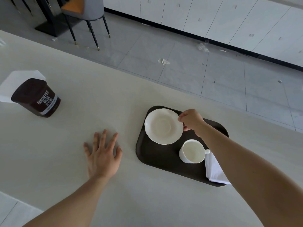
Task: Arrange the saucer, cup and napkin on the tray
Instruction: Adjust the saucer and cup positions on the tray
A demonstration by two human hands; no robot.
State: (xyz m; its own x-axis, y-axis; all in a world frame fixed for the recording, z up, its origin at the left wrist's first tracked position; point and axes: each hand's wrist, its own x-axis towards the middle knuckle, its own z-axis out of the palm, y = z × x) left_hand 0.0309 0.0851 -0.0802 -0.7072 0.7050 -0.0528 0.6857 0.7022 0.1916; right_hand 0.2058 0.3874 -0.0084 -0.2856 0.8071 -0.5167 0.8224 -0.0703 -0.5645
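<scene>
A dark brown tray lies on the white table, right of centre. A white saucer sits at the tray's far left part, and my right hand pinches its right rim. Nearer to me on the tray stands an empty white cup, upright, handle pointing right. A folded white napkin lies at the tray's near right corner, partly under my right forearm. My left hand rests flat on the table to the left of the tray, fingers spread, holding nothing.
A dark cocoa tub stands at the table's far left, with white paper behind it. The table's far edge runs diagonally; beyond it are grey floor tiles, a chair and white cabinets.
</scene>
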